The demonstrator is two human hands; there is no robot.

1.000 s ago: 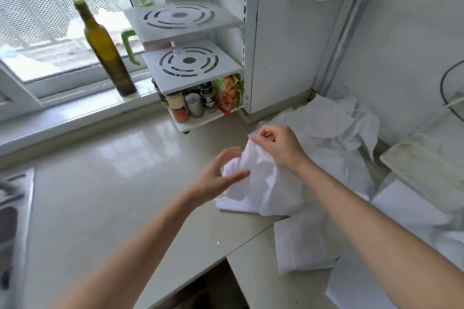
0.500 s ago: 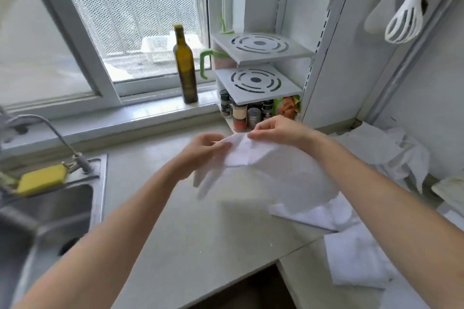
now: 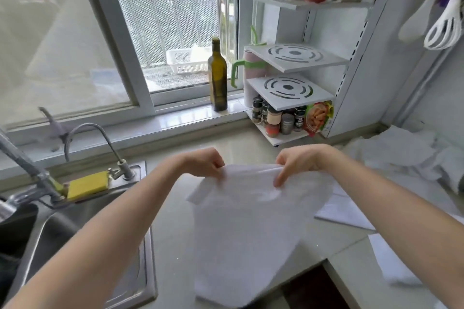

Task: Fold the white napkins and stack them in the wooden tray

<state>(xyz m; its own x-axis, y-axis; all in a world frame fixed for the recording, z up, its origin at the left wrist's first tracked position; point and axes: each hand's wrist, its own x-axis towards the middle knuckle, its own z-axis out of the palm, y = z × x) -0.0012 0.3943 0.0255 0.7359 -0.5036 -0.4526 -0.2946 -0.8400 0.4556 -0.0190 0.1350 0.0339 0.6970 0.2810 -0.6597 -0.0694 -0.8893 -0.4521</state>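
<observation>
Head view, white napkin [image 3: 241, 228] hanging flat, top edge pinched

white napkin [image 3: 246, 228] hanging unfolded above counter, crumpled napkins [image 3: 406, 155] heaped right

Olive-oil bottle [image 3: 218, 78] on windowsill; spice jars [image 3: 278, 118] under rack; sponge [image 3: 86, 184] by sink [image 3: 75, 221].

Single head-worn wide-angle view, looking forward and down across the pale stone countertop [image 3: 175, 246] from close range. It faces the white-framed window [image 3: 120, 40] at 12 o'clock; the steel sink [image 3: 62, 228] lies at 8 o'clock, the white tiered metal rack [image 3: 296, 63] at 1 o'clock.
</observation>
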